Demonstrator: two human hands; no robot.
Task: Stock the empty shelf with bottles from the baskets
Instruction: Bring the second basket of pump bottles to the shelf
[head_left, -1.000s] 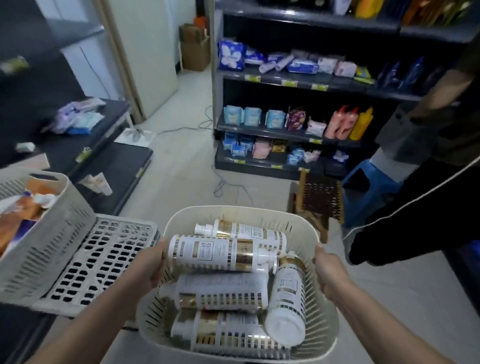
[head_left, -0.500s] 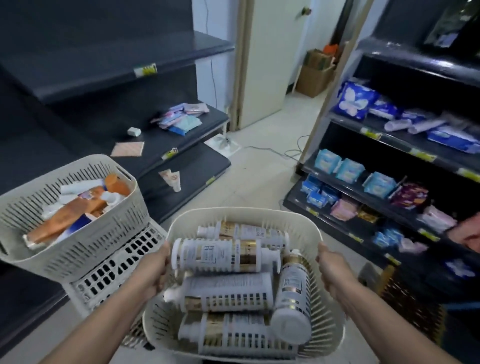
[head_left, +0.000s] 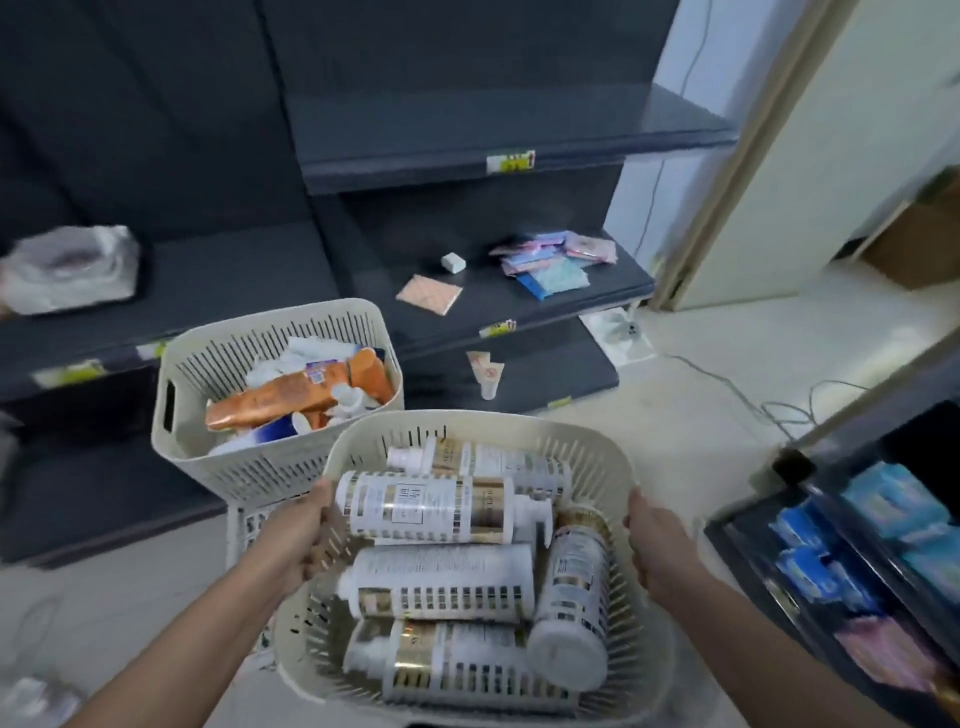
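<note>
Five white-and-gold pump bottles (head_left: 426, 506) lie on their sides in the cream slatted basket (head_left: 483, 417) you carry in front of you. Four point left to right and the fifth lies along the right wall. Your left hand (head_left: 298, 540) is curled over the basket's left rim and your right hand (head_left: 655, 545) over its right rim (both hands clamp the plastic, and neither touches a bottle).

Just beyond, to your left, a second cream basket (head_left: 218, 457) sits on a pale slatted crate (head_left: 249, 519). It holds an orange bottle (head_left: 280, 397) among white and blue containers.

Behind both stands dark grey shelving. Its top shelf (head_left: 493, 124) is bare, with a yellow price tag (head_left: 511, 162) on its front edge. The middle shelf (head_left: 519, 312) carries a heap of pink and blue packets (head_left: 550, 260), a small white box (head_left: 453, 262) and a flat peach packet (head_left: 429, 294). A tube (head_left: 485, 371) rests on the bottom shelf. Further left, a crumpled plastic bag (head_left: 67, 270) lies on a shelf.

To your right, another shelf unit holds blurred blue packs (head_left: 831, 561). A cable (head_left: 753, 395) trails across the pale floor.
</note>
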